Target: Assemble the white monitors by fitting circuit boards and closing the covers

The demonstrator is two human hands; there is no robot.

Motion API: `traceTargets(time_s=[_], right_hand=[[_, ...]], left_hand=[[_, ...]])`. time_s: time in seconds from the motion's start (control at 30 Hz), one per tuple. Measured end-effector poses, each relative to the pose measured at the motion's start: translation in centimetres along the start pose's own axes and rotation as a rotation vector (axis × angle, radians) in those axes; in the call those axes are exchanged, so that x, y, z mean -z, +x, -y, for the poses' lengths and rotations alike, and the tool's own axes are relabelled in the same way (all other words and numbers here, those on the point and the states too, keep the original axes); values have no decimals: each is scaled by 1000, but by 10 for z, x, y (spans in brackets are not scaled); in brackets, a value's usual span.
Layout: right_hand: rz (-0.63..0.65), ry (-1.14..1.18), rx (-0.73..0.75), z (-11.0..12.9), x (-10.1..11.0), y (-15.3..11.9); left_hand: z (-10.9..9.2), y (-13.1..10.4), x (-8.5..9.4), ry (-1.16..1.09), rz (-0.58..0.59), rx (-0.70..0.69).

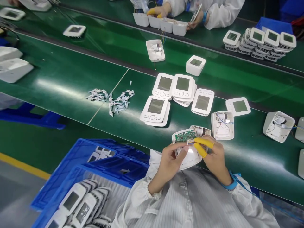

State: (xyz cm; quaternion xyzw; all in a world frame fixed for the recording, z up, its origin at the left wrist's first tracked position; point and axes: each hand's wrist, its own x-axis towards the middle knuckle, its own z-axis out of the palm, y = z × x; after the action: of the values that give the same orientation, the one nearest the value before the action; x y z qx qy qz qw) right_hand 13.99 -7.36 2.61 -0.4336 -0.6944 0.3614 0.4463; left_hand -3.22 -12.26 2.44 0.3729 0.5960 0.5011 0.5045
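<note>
Close to my body at the bench edge, a white front cover (190, 158) with a green circuit board (184, 136) lies against an open white housing that holds a silvery cylinder (199, 130). My left hand (173, 157) has thumb and index finger pinched on a small white connector (187, 143) just below the board. Yellow covers are on two fingers of my right hand (211, 152), which pinches thin wires beside that connector. Whether the connector is seated cannot be made out.
Covers with screens (155, 109) and open housings (222, 126) lie beyond my hands. Small pale parts (121, 101) are scattered left. A blue crate (78, 177) of covers stands below the bench. Across the belt, another person's hands (161, 11) are over white housings (166, 25).
</note>
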Motion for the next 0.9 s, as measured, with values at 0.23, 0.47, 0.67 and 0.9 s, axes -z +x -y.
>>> traceTargets(time_s=[0.23,0.47,0.67,0.9], right_hand=[[-31,-92,173,-5,-1,-4],[25,-183,294,-7,-10,-5],[-17,-136,212,-1,-15,3],[-42,-134,127,3,-15,7]], left_hand=[[-5,6,-4,80,-63,-24],[-9,7,-2,121,-24,-48],[-5,5,-6,5,-156,12],[-5,0,-10,-189,-202,42]])
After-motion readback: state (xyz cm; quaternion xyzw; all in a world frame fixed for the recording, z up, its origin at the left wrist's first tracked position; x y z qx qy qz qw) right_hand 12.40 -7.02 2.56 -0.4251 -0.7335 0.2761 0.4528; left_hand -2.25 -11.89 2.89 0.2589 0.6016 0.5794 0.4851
